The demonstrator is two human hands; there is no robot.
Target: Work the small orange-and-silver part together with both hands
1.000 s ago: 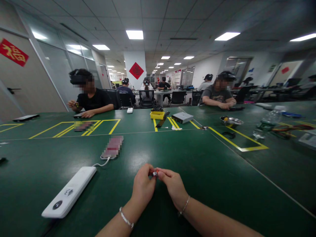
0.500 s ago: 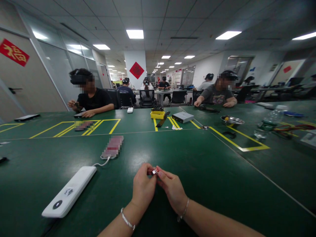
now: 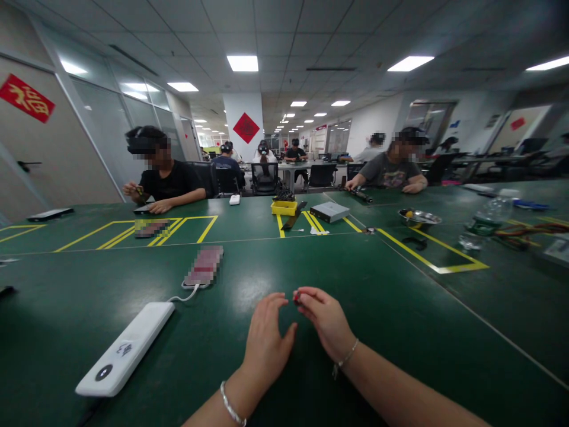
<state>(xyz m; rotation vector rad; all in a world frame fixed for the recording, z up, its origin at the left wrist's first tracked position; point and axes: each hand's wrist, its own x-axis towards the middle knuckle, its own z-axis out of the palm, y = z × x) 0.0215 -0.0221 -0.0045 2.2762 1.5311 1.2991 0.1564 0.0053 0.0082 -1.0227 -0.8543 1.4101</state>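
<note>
My right hand (image 3: pixel 326 320) is pinched on a tiny dark-red part (image 3: pixel 296 296), held just above the green table (image 3: pixel 391 320). My left hand (image 3: pixel 267 338) sits close beside it, fingers loosely spread and curved, holding nothing. A gap separates its fingertips from the small part. Both wrists wear thin bracelets.
A white power bank (image 3: pixel 127 349) lies at the near left, cabled to a phone (image 3: pixel 204 265). Further off are a yellow tray (image 3: pixel 283 206), a grey box (image 3: pixel 329 211), a metal bowl (image 3: pixel 419 218) and a plastic bottle (image 3: pixel 486 216). Other people sit at the far side.
My left hand has let go of the small part and opened, drawing slightly left. My right hand keeps the part and has shifted a little to the right.
</note>
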